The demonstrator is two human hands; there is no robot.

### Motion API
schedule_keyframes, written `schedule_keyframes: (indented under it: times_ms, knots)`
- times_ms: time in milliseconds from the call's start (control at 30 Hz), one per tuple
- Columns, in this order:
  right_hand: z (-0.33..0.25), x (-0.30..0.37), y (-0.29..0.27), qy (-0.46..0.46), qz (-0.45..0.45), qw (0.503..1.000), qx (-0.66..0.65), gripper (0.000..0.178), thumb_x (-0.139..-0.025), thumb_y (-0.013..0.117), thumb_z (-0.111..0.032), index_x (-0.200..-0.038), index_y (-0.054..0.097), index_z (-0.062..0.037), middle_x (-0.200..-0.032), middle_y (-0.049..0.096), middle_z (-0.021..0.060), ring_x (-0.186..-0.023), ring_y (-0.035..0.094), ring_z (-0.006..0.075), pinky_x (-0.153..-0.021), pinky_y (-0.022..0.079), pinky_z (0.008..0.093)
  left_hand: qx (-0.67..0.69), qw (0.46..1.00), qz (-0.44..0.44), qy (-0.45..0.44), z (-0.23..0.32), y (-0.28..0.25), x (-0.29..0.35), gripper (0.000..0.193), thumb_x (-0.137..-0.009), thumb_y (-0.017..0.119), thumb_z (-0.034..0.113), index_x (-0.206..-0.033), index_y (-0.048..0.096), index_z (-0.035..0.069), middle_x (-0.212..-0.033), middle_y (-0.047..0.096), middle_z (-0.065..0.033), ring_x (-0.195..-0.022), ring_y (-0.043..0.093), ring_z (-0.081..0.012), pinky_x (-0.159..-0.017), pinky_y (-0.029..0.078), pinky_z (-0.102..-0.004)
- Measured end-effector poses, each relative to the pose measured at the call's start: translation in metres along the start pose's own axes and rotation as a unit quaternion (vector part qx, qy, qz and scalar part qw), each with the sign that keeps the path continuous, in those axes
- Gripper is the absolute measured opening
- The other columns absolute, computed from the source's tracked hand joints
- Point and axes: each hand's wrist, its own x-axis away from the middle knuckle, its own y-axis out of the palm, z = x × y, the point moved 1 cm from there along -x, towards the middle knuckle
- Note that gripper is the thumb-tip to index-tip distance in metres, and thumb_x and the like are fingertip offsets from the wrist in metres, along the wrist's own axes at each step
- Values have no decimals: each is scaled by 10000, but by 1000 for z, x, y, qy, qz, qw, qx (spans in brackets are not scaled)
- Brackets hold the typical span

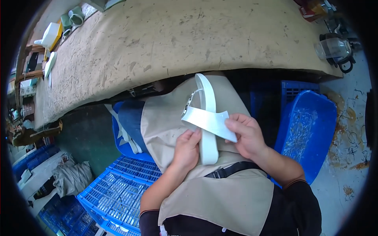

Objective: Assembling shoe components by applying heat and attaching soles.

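At centre frame, your left fingers [194, 137] hold the sandal [209, 151], your right fingers [235, 125] pinch the strap [207, 119]; too hard a tug could rip it loose.

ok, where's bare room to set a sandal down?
Biggest patch: the middle of the bench, between the green shoes at its left and the clear jug by its right end. Smaller: dark green floor between the grey cloth and the bench. Crowded: the lap, where left hand and right hand hold the white sandal.
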Motion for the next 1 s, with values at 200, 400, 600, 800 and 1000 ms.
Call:
schedule_keyframes:
  times_ms: [200, 400, 600, 800, 1000]
  knots:
    - [8, 2, -7, -45, 34, 995, 78, 109, -907, 664, -45, -962, 666, 49, -788, 661, 76, -633, 585, 92, -582, 508, 190, -85, 996, -12, -8, -6, -4, -20, 272, -929, 622, 58, -1179, 593, -44, -1063, 635, -126, -911, 604, -150, -780, 514, -263]
    - [6, 6, -6, -86, 9, 974, 210, 109, -910, 661, -53, -923, 669, 55, -734, 655, 62, -594, 567, 84, -575, 500, 190, -286, 936, -100, 180, 14, 2, 23, 390, -849, 693, 34, -1213, 576, -44, -1188, 579, -154, -1033, 576, -195, -851, 506, -306]
    - [10, 1, -1, -103, -17, 959, 263, 114, -911, 656, -60, -883, 662, 51, -713, 646, 54, -584, 546, 70, -547, 468, 182, -282, 933, -160, 158, 19, 3, 14, 423, -829, 700, 25, -1224, 568, -47, -1182, 586, -159, -1034, 585, -203, -895, 511, -321]
    - [11, -5, 0, -99, -34, 952, 288, 119, -910, 658, -66, -864, 654, 43, -694, 635, 41, -562, 528, 61, -521, 438, 177, -25, 994, -96, 55, 21, 5, -1, 331, -877, 688, 65, -1173, 595, -48, -1063, 625, -120, -939, 608, -153, -826, 527, -267]
    - [10, -5, -3, -73, -29, 956, 284, 76, -912, 654, -45, -883, 643, 25, -737, 639, 43, -597, 546, 63, -570, 466, 171, -46, 997, -34, 52, 24, 23, 0, 238, -922, 662, 112, -1093, 629, -50, -884, 667, -79, -734, 607, -108, -690, 513, -216]
